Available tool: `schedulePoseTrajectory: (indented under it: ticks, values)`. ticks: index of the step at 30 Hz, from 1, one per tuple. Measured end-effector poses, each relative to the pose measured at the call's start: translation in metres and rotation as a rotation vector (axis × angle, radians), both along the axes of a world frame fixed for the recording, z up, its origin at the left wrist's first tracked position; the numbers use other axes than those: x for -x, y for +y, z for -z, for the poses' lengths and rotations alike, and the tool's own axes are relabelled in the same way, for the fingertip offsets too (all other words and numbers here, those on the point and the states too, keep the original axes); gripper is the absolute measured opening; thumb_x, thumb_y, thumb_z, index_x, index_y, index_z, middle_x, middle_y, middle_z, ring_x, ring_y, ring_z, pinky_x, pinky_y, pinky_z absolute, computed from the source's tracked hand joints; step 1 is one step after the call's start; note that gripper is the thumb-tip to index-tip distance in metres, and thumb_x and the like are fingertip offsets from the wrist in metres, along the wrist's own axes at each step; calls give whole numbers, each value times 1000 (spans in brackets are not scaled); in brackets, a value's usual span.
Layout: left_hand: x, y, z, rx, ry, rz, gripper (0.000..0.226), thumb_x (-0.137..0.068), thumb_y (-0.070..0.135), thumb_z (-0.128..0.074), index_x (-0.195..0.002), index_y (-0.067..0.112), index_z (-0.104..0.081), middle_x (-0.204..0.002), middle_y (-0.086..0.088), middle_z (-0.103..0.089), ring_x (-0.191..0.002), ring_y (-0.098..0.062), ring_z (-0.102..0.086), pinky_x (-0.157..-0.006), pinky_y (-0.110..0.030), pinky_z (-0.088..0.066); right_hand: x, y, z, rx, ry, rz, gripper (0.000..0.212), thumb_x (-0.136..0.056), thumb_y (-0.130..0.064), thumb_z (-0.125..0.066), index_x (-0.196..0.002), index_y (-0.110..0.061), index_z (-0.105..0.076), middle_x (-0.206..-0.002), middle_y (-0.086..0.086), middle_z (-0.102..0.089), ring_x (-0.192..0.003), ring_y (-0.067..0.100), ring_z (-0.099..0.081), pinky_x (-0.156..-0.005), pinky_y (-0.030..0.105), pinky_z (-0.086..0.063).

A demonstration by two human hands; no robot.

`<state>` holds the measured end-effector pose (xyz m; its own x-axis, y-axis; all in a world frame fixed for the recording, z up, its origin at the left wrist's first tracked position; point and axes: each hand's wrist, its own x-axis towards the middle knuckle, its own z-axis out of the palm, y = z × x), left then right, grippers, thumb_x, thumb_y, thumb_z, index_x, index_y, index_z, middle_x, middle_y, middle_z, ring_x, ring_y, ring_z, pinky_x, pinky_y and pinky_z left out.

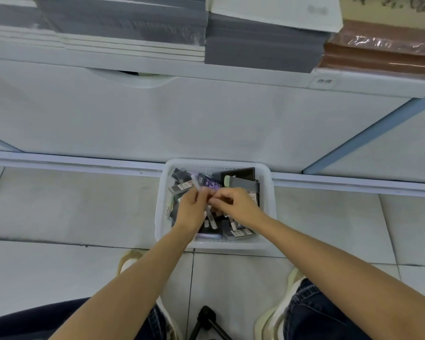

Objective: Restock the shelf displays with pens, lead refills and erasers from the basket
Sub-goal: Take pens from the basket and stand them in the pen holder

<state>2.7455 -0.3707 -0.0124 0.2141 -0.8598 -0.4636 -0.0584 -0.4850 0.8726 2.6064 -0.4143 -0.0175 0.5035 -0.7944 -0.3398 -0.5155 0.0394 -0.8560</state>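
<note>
A white plastic basket (265, 207) sits on the tiled floor against the base of the shelf unit, filled with dark packets of lead refills (183, 186), erasers and pens. Both hands are inside it. My left hand (190, 208) grips a bunch of white pens (211, 220), whose ends stick out above and below the fist. My right hand (236, 204) pinches a small item next to the left hand's fingertips; I cannot tell what it is. A grey box (245, 186) lies at the basket's far right.
The white shelf front (182, 119) rises behind the basket. On the shelf above lie stacks of grey and white notebooks (133, 33) and brown wrapped pads (383, 50). My shoes and jeans frame a black tripod (206, 320) at the bottom.
</note>
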Motion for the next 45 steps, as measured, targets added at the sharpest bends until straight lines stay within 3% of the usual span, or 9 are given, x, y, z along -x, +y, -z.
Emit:
schedulePoseTrajectory:
  ticks: [6,9,15,20,22,26,34,41,45]
  values:
    - [-30,8,23,-179,-255,71,22,-98,22,-51,-80,12,-58,-59,2,-52,-45,-4,-50,-44,-17,-40,8,7,34,100,475,97,28,-92,-32,-63,-102,-5,-63,-89,9,-69,-80,21,-64,-74,34,-52]
    - [-24,12,30,-144,-378,222,15,-89,22,-65,-75,21,-61,-60,4,-59,-55,-8,-57,-47,-11,-40,-6,6,41,130,568,61,31,-88,-38,-67,-89,-7,-60,-78,7,-62,-71,21,-59,-61,32,-45]
    - [-14,5,45,-121,-613,341,25,-76,33,-80,-82,20,-60,-66,7,-54,-63,-14,-53,-53,-25,-37,-6,-4,51,140,712,18,34,-90,-40,-64,-72,-15,-49,-67,0,-49,-67,21,-54,-56,30,-38]
    - [-4,-5,51,-109,-927,482,33,-81,34,-75,-99,11,-61,-99,-7,-63,-90,-27,-62,-75,-37,-51,-8,-15,53,182,809,-142,44,-93,-42,-57,-113,-4,-61,-117,16,-60,-103,31,-58,-76,39,-50]
    - [-3,-7,50,-102,-955,475,29,-83,31,-73,-99,10,-62,-100,-8,-61,-90,-28,-62,-70,-35,-47,-8,-17,52,147,810,-171,42,-92,-40,-58,-111,-2,-61,-117,17,-60,-105,31,-57,-77,38,-49]
    - [-6,-12,45,-147,-856,407,22,-82,30,-68,-78,10,-61,-76,-5,-60,-72,-25,-57,-59,-29,-37,4,-21,50,16,708,-152,43,-89,-33,-63,-58,-13,-41,-61,3,-37,-76,22,-48,-65,30,-39]
    - [-28,-4,32,-251,-630,401,41,-92,31,-55,-57,13,-45,-54,1,-46,-53,-17,-44,-47,-27,-27,-12,-10,56,40,629,-7,31,-91,-33,-63,-70,-12,-55,-68,5,-53,-67,22,-53,-64,33,-47]
    - [-43,5,22,-301,-59,282,32,-102,24,-46,-75,8,-51,-61,-7,-52,-49,-17,-49,-48,-25,-41,23,-35,19,-483,404,-311,35,-90,-37,-65,-65,-13,-63,-57,-1,-59,-42,6,-48,-45,18,-40]
    - [-32,0,-3,-252,153,43,25,-103,23,-42,-84,9,-51,-61,-3,-47,-46,-14,-47,-46,-25,-41,29,-45,-24,-543,305,-387,36,-91,-37,-64,-64,-14,-60,-55,-3,-58,-42,7,-45,-43,17,-37]
